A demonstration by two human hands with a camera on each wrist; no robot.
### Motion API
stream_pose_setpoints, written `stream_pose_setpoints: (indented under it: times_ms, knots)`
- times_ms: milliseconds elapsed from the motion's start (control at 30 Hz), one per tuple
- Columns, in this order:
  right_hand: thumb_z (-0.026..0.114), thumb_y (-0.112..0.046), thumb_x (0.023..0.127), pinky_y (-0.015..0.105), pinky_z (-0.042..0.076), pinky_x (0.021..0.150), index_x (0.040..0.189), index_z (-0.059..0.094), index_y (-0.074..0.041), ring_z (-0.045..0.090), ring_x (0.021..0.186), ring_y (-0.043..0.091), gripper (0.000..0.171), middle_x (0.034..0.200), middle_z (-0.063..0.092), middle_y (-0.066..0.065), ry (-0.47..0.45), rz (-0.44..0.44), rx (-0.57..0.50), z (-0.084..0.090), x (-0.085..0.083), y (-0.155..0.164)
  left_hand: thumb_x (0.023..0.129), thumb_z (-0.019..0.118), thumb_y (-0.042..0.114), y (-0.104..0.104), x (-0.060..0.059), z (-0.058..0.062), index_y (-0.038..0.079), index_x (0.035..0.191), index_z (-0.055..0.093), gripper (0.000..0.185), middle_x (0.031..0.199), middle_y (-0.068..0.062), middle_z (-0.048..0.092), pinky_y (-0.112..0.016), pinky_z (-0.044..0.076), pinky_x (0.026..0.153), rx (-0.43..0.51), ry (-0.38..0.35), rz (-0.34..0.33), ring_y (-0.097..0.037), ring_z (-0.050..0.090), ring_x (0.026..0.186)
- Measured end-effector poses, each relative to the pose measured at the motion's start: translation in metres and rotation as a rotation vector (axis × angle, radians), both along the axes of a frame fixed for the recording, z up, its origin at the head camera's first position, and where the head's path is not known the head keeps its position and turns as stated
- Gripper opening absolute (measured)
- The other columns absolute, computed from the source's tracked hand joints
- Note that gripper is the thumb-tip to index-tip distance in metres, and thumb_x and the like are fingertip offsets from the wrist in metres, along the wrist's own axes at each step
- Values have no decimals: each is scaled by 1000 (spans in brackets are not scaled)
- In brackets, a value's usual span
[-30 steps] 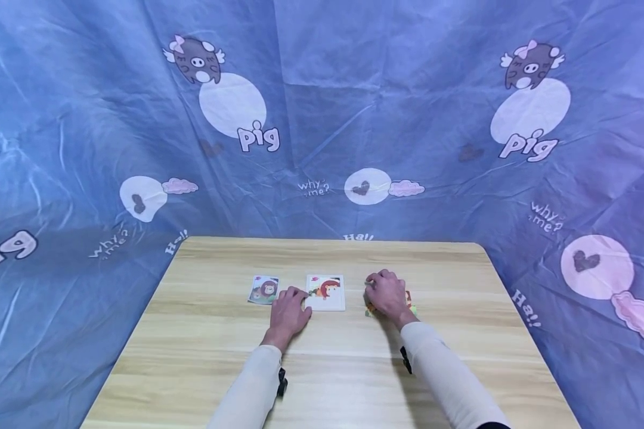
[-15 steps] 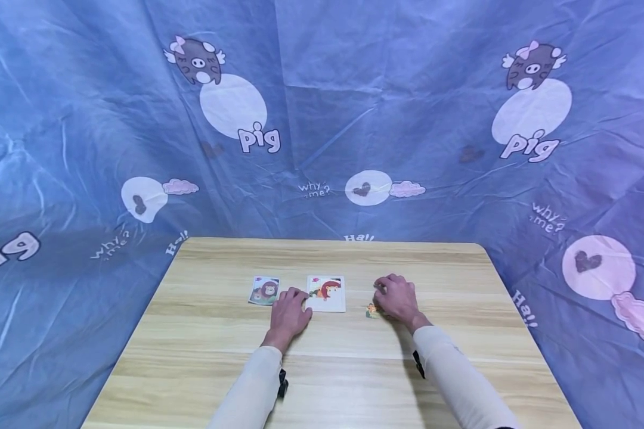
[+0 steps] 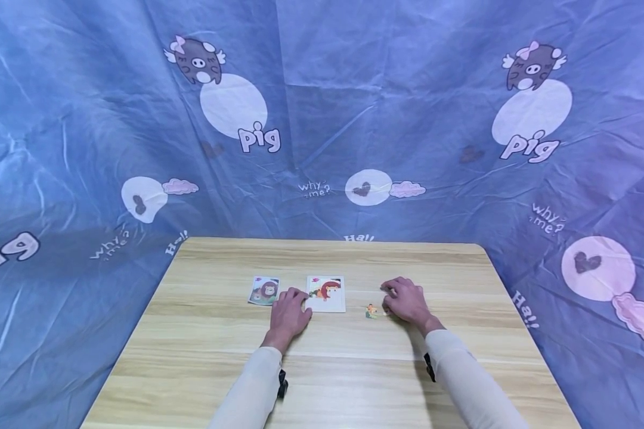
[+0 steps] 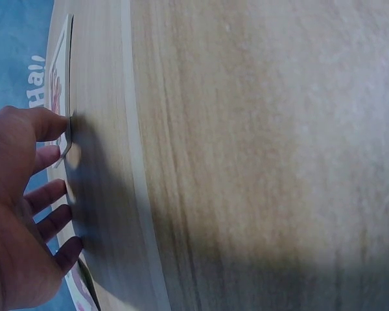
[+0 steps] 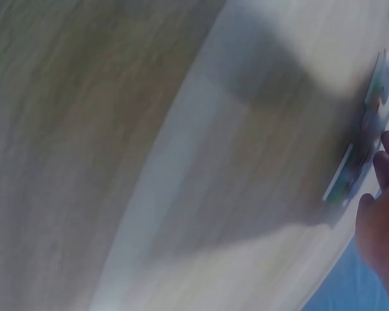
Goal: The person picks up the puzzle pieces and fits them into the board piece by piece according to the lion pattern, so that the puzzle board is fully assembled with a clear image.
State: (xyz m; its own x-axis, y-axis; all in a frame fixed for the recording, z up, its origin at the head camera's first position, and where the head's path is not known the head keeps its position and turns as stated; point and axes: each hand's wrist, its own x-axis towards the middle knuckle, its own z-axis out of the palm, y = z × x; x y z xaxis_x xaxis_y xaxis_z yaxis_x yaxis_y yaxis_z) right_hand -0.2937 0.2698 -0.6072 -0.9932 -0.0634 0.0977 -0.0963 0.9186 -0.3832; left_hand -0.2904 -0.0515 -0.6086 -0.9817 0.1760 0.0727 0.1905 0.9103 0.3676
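Observation:
A white square puzzle tray lies mid-table, partly filled with pieces of a red-maned lion picture. My left hand rests at its lower left corner. In the left wrist view, the thumb touches the near edge and the other fingers are spread loosely. My right hand is low over the table to the right, fingers slightly bent. Beside its thumb lies a small orange and green puzzle piece. More loose pieces show under the right hand in the right wrist view; no piece is visible in its fingers.
Left of the tray lies a picture card with lions on it. Everything sits on a pale wooden table. A blue printed cloth hangs behind the table and along both sides.
My right hand has moved right, away from the tray, uncovering the orange and green piece. Pieces seen at its right side earlier are now hidden under it. My left hand stays at the tray.

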Motion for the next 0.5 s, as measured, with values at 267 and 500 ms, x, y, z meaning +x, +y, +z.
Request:
stream_pose_setpoints:
  times_ms: [267, 500]
  knots:
    - [62, -29, 76, 45, 34, 81, 106, 62, -24, 49, 103, 22, 30, 112, 57, -1, 44, 4, -13, -5, 4, 13, 80, 58, 34, 1, 1, 1, 22, 113, 59, 35, 117, 0, 51, -43, 38, 84, 3, 4, 6, -26, 45, 111]
    - [63, -27, 76, 46, 32, 81, 107, 62, -22, 47, 106, 26, 31, 112, 54, 3, 48, -35, -31, -6, 11, 24, 79, 58, 34, 2, 1, -1, 23, 113, 59, 35, 117, 0, 51, -43, 38, 83, -7, 2, 10, -26, 45, 111]
